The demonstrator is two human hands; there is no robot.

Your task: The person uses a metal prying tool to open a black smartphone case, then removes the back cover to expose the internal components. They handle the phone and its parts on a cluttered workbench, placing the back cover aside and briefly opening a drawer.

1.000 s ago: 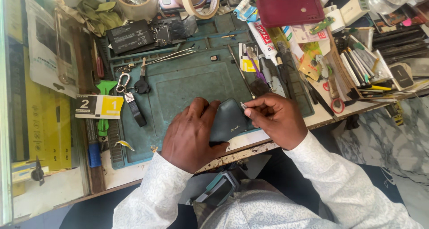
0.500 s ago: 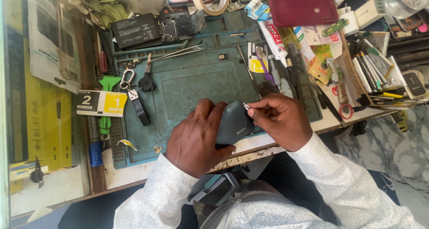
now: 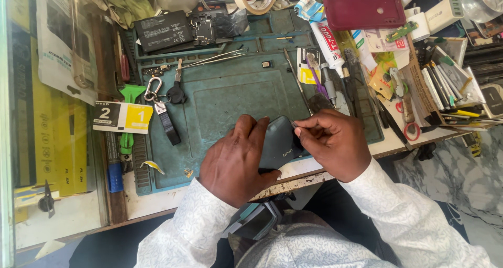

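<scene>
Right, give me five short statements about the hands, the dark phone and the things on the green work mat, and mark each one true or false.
1. The left hand grips the dark grey-blue phone from its left side. True.
2. The right hand lies flat on the green rubber work mat, away from the phone. False: its fingertips pinch at the phone's upper right edge.
3. The dark red phone case lies at the far side of the bench. True.
4. The black rectangular battery lies under the left hand. False: it lies at the mat's far left corner.
5. The metal carabiner with keys lies on the mat's left part. True.
</scene>
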